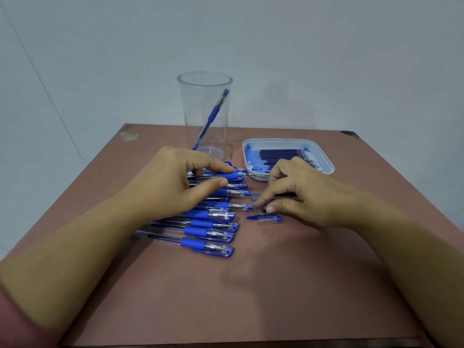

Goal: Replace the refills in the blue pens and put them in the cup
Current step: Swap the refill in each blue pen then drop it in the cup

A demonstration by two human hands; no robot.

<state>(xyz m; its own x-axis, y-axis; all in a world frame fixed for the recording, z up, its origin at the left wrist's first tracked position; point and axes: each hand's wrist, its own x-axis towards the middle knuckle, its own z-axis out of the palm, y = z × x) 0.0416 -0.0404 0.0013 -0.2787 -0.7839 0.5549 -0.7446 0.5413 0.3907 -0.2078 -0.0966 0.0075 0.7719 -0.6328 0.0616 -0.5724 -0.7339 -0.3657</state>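
The left hand [175, 182] pinches an uncapped pen [233, 175] above the pile of blue pens [211, 222], mid-table. The right hand [301, 194] nips a small dark bit [264, 209] with finger and thumb; I can't tell what it is. Best hold the pen steady, then take a refill [283, 155] from the tray [326, 163] at one o'clock. The cup [206, 114] waits at twelve.

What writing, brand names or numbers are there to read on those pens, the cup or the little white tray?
None can be read.
Blue pens: any print on the barrels is too small and blurred.
Clear cup: no label shows.
White tray of refills: only ink stains, no words.
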